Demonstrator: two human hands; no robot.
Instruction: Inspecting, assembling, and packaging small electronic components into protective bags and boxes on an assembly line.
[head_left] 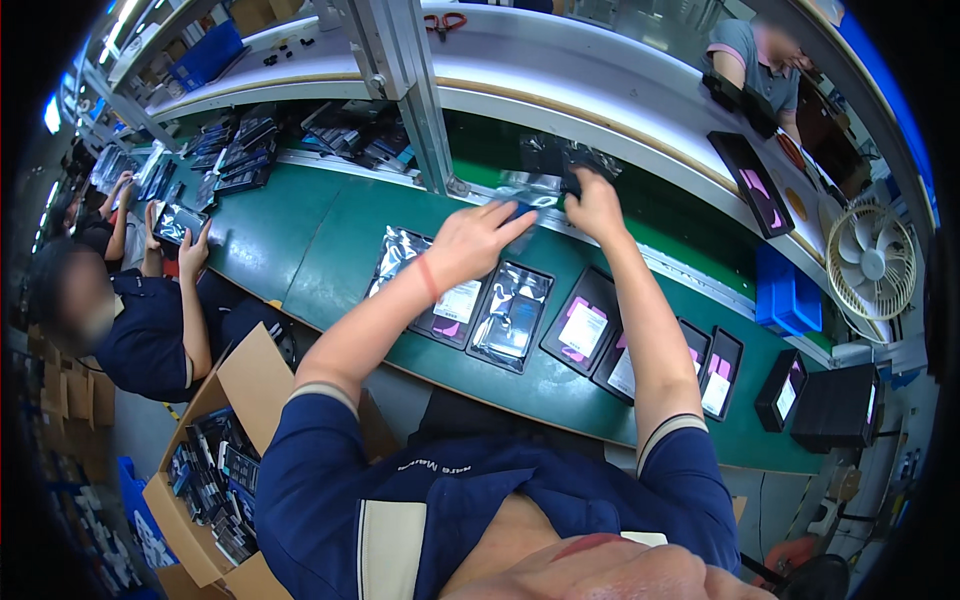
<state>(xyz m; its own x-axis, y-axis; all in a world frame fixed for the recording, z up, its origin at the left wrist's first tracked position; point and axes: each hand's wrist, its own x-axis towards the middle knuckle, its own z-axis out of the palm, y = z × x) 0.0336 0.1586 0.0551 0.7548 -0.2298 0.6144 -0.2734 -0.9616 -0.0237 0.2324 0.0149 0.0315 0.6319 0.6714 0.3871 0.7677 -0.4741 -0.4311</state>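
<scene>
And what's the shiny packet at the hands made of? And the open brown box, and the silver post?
Packet: probably glossy plastic film, because it catches bright glare, though it's blurred.
Box: cardboard, it seems, plain brown and dull with folded-out flaps.
Post: metal, maybe aluminium, by its silvery sheen.

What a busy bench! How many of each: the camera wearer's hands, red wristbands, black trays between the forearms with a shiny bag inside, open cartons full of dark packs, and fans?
Hands: 2 (left hand, right hand)
Red wristband: 1
Black tray with shiny bag: 1
Open carton of dark packs: 1
Fan: 1
Total: 6
</scene>
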